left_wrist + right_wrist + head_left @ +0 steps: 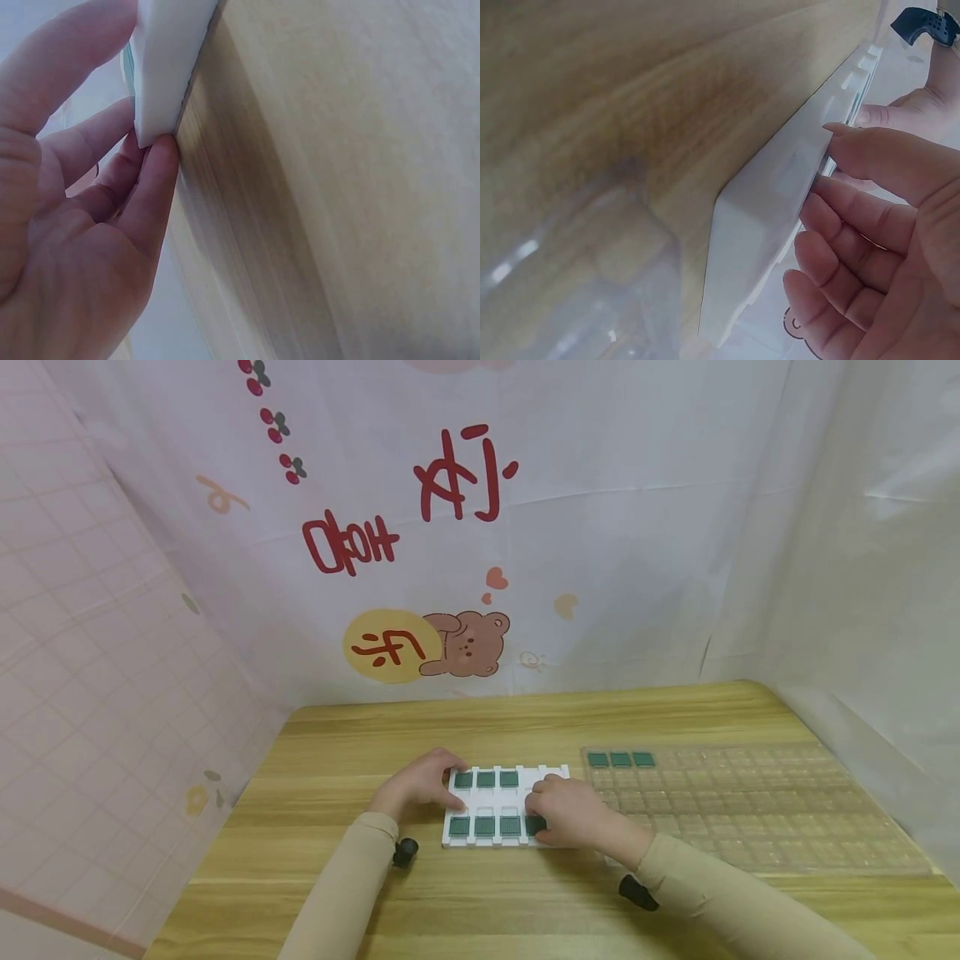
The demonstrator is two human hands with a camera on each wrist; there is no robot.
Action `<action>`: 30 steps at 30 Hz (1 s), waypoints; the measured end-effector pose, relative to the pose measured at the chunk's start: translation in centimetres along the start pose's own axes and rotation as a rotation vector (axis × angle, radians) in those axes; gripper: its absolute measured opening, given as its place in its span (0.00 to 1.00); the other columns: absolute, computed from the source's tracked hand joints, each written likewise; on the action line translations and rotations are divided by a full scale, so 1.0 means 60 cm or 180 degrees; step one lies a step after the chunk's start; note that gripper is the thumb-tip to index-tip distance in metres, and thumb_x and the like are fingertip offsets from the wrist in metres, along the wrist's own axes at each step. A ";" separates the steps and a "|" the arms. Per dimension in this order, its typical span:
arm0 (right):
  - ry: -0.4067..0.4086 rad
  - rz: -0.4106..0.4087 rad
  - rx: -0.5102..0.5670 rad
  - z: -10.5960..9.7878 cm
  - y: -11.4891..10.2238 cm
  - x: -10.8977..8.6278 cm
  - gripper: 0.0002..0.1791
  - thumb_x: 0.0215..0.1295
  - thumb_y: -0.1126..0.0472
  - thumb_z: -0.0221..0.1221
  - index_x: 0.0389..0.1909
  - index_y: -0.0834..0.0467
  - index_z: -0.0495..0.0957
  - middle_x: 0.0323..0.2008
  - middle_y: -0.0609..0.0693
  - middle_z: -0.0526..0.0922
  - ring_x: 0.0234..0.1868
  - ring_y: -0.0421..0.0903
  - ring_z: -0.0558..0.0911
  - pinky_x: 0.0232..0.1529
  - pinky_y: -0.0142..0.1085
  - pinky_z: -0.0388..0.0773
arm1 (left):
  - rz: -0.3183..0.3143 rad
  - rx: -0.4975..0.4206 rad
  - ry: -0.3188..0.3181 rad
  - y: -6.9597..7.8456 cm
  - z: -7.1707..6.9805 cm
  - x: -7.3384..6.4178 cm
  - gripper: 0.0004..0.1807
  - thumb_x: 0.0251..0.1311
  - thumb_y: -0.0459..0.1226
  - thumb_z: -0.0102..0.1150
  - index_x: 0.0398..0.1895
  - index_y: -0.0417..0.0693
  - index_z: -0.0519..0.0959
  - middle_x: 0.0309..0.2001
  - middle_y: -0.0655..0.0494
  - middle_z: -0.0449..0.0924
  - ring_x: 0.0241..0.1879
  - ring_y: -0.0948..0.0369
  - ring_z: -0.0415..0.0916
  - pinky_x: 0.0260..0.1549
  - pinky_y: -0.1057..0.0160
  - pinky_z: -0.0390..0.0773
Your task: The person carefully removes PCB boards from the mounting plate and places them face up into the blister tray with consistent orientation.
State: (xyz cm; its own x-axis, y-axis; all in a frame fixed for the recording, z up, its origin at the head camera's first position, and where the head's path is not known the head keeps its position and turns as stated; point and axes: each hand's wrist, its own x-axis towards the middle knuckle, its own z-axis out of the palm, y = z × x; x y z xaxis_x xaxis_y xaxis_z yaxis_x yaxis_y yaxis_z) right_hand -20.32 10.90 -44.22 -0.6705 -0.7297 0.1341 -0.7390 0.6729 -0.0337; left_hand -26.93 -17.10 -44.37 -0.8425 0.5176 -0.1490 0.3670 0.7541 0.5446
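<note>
A white slotted tray (495, 796) lies on the wooden table with square green chips (485, 827) in it: three in the back row, several in the front row. My left hand (423, 781) holds the tray's left end. In the left wrist view its thumb lies along the upper side and its fingertips (159, 154) meet the tray's end corner. My right hand (567, 810) reaches over the tray's right part, thumb and forefinger pinching a green chip (534, 825) at the front row's right slot. Its other fingers curl loosely beside the tray in the right wrist view.
A clear plastic compartment tray (750, 810) lies to the right, close to my right forearm, with three green chips (620, 760) in its back-left cells. A printed cloth (600, 568) hangs behind the table. Each wrist wears a black camera (406, 852).
</note>
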 end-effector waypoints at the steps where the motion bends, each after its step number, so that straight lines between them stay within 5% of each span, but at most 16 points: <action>1: 0.0004 -0.0005 -0.0008 0.000 0.000 0.000 0.13 0.44 0.55 0.75 0.28 0.52 0.81 0.25 0.41 0.75 0.29 0.42 0.71 0.27 0.34 0.70 | -0.0011 0.0005 -0.0003 0.000 0.000 0.000 0.33 0.42 0.41 0.81 0.55 0.42 0.79 0.51 0.53 0.75 0.48 0.57 0.69 0.55 0.53 0.70; 30: -0.0006 -0.0003 -0.0112 -0.005 -0.005 0.002 0.13 0.43 0.55 0.75 0.26 0.52 0.80 0.24 0.42 0.74 0.28 0.42 0.71 0.27 0.34 0.70 | -0.0013 0.0008 -0.0003 -0.002 0.000 0.002 0.34 0.42 0.41 0.81 0.55 0.42 0.79 0.50 0.53 0.75 0.46 0.58 0.69 0.53 0.54 0.71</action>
State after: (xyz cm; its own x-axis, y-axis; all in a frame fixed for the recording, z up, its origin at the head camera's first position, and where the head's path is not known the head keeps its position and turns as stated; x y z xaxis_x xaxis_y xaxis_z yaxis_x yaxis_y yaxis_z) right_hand -20.14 10.62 -43.90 -0.6699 -0.7306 0.1322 -0.7369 0.6760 0.0013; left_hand -27.10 -17.13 -44.49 -0.8437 0.5149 -0.1520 0.3645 0.7573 0.5419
